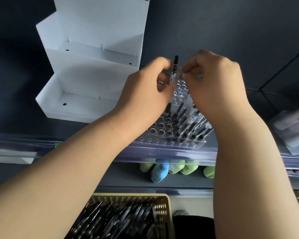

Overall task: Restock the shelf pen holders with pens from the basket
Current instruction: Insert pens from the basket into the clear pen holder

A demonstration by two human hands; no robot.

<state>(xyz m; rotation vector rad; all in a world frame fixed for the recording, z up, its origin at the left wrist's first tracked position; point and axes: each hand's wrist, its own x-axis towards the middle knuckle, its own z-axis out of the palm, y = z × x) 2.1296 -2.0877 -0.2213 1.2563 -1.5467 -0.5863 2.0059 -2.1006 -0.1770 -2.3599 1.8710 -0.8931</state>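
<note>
Dark shelving [223, 31] backs the clear pen holder [179, 143]; left hand [145, 94] grips a pen [175, 66] upright, likely aiming for a hole [161, 125]; right hand [214, 83] curls beside it, grasp unclear.

What we cannot make out around the clear pen holder [160, 126]

Above it, our left hand [145, 94] grips a pen [175, 66] and hides its middle. Whether our right hand [216, 87] pinches anything in its curled fingers, we cannot tell. To the right, packets [293, 131] blur. Below, the shelf rail [93, 150] hides the tops of the pastel bottles [160, 173], and the basket [167, 204] runs off the bottom edge.
</note>
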